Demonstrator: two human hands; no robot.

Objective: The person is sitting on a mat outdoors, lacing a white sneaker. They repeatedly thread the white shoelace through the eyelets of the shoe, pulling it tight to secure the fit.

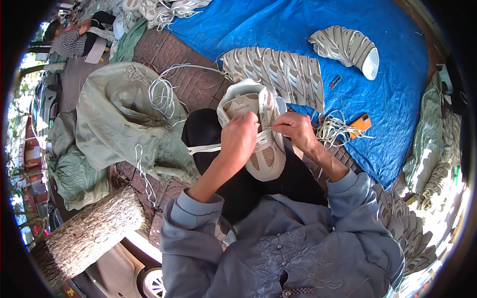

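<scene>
A beige and white shoe upper [268, 166] rests over my black-trousered knees, its toe towards me. My left hand [240, 136] is closed at the left side of its lacing, fingers pinched on a flat white shoelace [204, 148] whose loose end trails out to the left. On the other side of the tongue, my right hand [296, 128] pinches a stretch of lace at the eyelet row. The fingers partly cover the eyelets. Close beyond the right wrist lies a tangled bundle of white laces [334, 130], with an orange phone-like object [361, 126] beside it.
A nested row of shoe uppers [273, 74] lies just beyond, another stack [345, 47] on the blue tarp [397, 99]. Small thread snips [336, 82] lie between. At left are a pale sack [99, 107] with loose laces, a tree trunk [94, 228] and another person [74, 42].
</scene>
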